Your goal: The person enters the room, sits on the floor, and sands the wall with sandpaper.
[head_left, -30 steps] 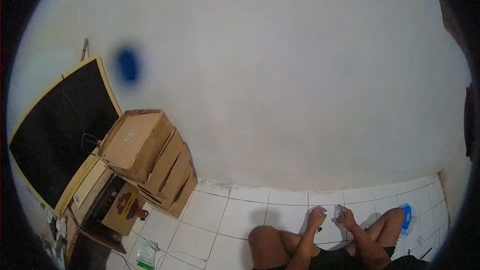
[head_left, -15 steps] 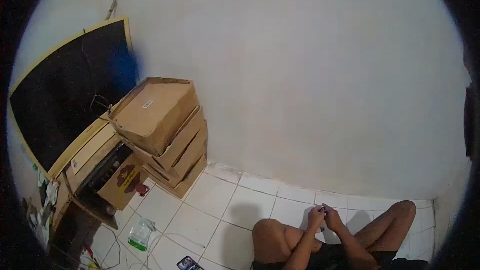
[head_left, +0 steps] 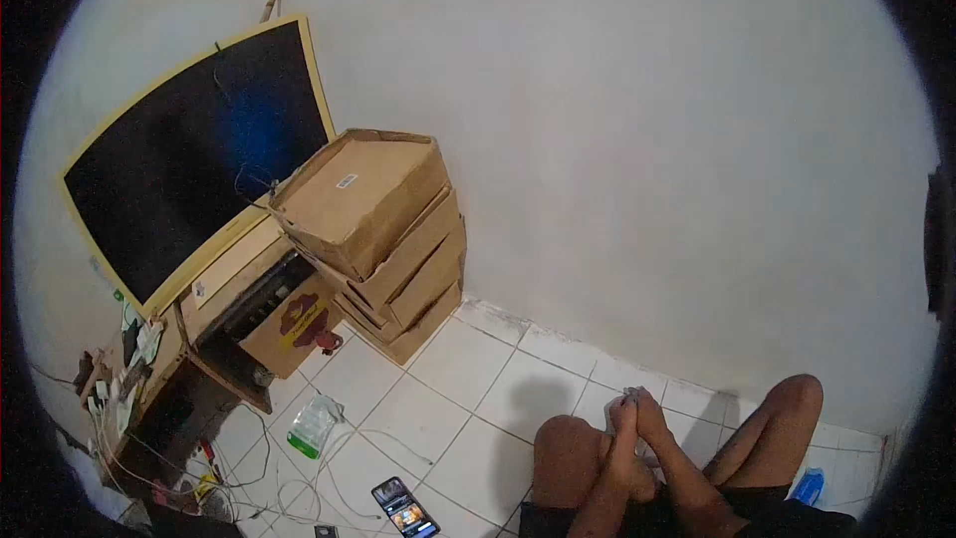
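Note:
My left hand (head_left: 623, 414) and my right hand (head_left: 650, 412) are pressed together over the tiled floor, between my bent knees. Both look closed, the fingers of one against the other. Anything between them is hidden or too small to name. To the left of the hands, a phone (head_left: 405, 508) with a lit screen lies on the floor. Nearby is a clear plastic pack with a green end (head_left: 317, 426), a white cable (head_left: 393, 436) beside it.
Stacked cardboard boxes (head_left: 368, 204) stand against the wall (head_left: 637, 139). Left of them a large yellow-framed dark screen (head_left: 189, 164) rests on a wooden stand (head_left: 214, 339). Tangled cables (head_left: 289, 488) run over the floor. A blue packet (head_left: 808, 486) lies right of my knee.
The view has shifted, so the boxes and screen sit further right and more of the phone shows. My hands have come closer together; the small dark thing seen between them is now hidden.

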Motion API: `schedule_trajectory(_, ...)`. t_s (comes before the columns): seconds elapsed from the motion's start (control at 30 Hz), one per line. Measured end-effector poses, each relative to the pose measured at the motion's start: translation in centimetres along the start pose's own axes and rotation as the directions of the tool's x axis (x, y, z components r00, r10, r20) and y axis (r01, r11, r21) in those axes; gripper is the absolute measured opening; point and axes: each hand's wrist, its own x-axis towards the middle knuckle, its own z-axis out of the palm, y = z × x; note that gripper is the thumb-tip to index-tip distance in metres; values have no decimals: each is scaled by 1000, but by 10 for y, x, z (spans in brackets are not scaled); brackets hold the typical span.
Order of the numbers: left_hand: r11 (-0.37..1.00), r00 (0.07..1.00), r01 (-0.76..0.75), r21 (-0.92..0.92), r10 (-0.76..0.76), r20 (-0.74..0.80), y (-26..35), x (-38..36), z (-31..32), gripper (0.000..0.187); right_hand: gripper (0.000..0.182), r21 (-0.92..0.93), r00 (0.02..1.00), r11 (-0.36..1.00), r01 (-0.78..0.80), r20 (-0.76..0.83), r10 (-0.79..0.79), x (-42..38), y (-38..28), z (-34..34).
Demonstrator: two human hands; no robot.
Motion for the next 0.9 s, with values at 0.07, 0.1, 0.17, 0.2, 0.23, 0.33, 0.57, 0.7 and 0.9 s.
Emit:
schedule_trajectory(0.07, 1000, 1000, 7, -8, -7, -3, -2, 4, 1, 36, 50, 240, 999, 971, 18, -39, -9, -10, 11, 2)
schedule_trajectory(0.1, 1000, 1000, 13, -10, -13, 1, -1, 8, 0, 36, 52, 255, 999, 967, 14, -52, 0, -18, 17, 1)
schedule_trajectory(0.17, 1000, 1000, 21, -23, -21, 7, 0, 15, 2, 37, 56, 180, 997, 984, -2, -71, 15, -33, 25, -4)
schedule_trajectory(0.2, 999, 1000, 24, -29, -24, 13, 1, 19, 2, 38, 58, 142, 995, 990, -18, -92, 32, -37, 28, -5)
schedule_trajectory(0.23, 999, 1000, 24, -31, -24, 20, 1, 22, 3, 38, 59, 104, 992, 994, -37, -112, 49, -40, 33, -5)
schedule_trajectory(0.33, 1000, 999, -16, 1, 16, 52, 2, 23, 6, 39, 57, -40, 979, 997, -65, -198, 56, -53, 55, 12)
schedule_trajectory(0.57, 990, 984, 102, -102, -85, 156, 46, 10, -9, 38, 59, 165, 937, 986, -35, -338, 90, -55, 86, 38)
schedule_trajectory(0.7, 957, 960, 252, -145, -228, 163, 91, -1, -7, 23, 64, 262, 968, 963, -67, -216, 126, -51, 79, -3)
schedule_trajectory(0.9, 931, 948, 279, -234, -229, 219, 83, -4, -12, 19, 67, 514, 965, 857, -27, -209, 156, -53, 93, -21)
